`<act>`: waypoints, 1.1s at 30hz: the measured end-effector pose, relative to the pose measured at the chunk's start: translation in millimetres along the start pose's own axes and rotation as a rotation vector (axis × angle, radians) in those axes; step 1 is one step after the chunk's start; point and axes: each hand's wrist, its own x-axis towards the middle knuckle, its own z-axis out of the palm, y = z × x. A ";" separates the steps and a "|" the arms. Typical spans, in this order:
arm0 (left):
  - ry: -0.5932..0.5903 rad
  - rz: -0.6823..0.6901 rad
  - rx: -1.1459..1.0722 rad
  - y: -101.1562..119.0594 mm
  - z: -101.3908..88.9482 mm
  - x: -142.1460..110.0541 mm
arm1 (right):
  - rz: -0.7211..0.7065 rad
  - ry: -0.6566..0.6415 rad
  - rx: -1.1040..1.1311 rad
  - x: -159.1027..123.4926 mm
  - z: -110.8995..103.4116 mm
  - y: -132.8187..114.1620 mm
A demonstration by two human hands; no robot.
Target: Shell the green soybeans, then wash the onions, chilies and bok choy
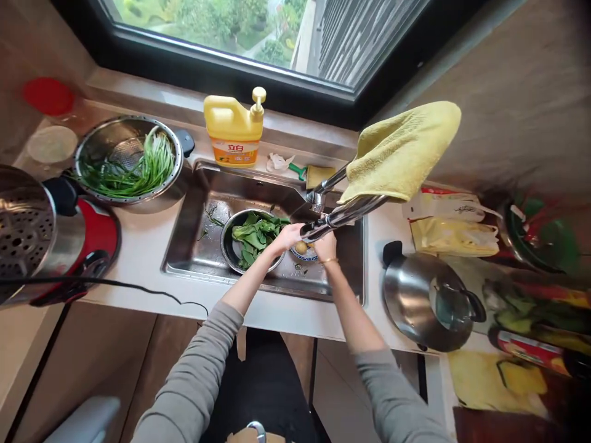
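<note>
— What are the two hands doing?

— Both reach into the sink [194, 246] in the middle of the frame. The left hand [287, 237] rests on the rim of a round metal bowl [228, 246], fingers curled close together. The bowl is full of soft green leaves [256, 237].

— And the other hand?

— The right hand [325, 247] is just beside it, under the shiny tap [341, 214]. Its fingers are bent inward, but I cannot tell how tight, because the tap hides them. A small round yellowish thing [301, 247] sits between the two hands, on a little dish [305, 254]. I cannot tell if a finger touches it.

— How are the arms?

— Both stretch forward from the bottom of the frame in grey sleeves. A thin bracelet is on the right wrist.

— What else is there?

— A fuzzy yellow cloth [401, 154] hangs over the tap. A yellow soap bottle [234, 130] with a pump stands behind the sink. At the upper left, a metal strainer [92, 151] holds long green stalks. A shiny pot lid [425, 301] lies on the surface at the right.
</note>
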 end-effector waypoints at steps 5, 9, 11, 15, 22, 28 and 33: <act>0.263 -0.143 0.598 -48.2 -57.2 -21.2 | 0.096 -0.100 0.290 -36.1 75.9 -26.6; 0.027 -0.304 1.035 -109.4 -88.4 -34.4 | -0.140 -0.253 -0.036 -19.2 120.9 -35.4; -0.201 -0.244 1.146 -135.5 -92.5 -34.6 | -0.267 -0.380 -0.232 -14.0 131.5 -29.3; -0.485 -0.107 1.208 -160.8 -102.1 -24.4 | -0.349 -0.545 -0.475 -27.5 132.0 -17.5; -0.517 -0.243 1.185 -156.5 -91.9 -44.8 | -0.367 -0.613 -0.454 -16.4 121.4 -43.8; -0.604 -0.513 0.887 -131.2 -114.1 -67.2 | -0.611 -0.732 -0.417 -3.5 157.2 -29.5; -0.060 -0.674 1.001 -123.0 -135.9 -44.8 | -0.488 -0.675 -0.477 -9.3 161.6 -17.2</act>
